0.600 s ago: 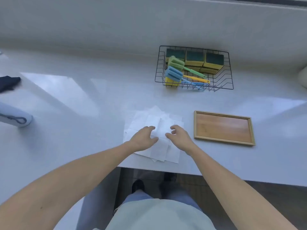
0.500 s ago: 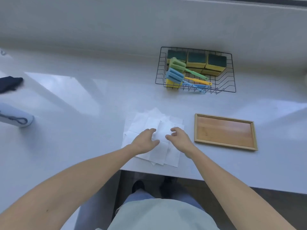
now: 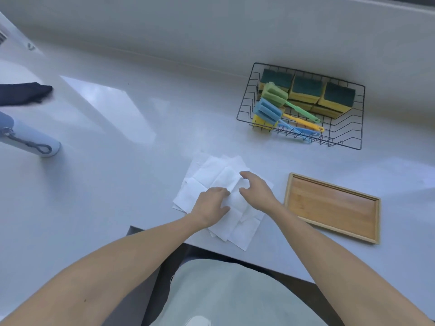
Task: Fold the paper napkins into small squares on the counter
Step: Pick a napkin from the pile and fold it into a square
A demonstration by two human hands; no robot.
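A loose pile of white paper napkins (image 3: pixel 207 172) lies near the front edge of the white counter (image 3: pixel 117 161), several sheets overlapping and creased. My left hand (image 3: pixel 209 205) rests on the pile's left part, fingers curled down on the top napkin's edge. My right hand (image 3: pixel 256 191) hovers over the pile's right part with thumb and forefinger apart, pinching at a raised fold of the top napkin (image 3: pixel 235 184). The sheets under both hands are partly hidden.
A wooden tray (image 3: pixel 329 205) lies right of the napkins. A black wire basket (image 3: pixel 303 107) with sponges and coloured brushes stands at the back right. A pale cylinder with a cord (image 3: pixel 30 142) and a dark cloth (image 3: pixel 21 92) lie at the left.
My right hand has reached further over the pile and lifted a fold of the top napkin. My left hand has stayed on the pile. The view has tilted slightly.
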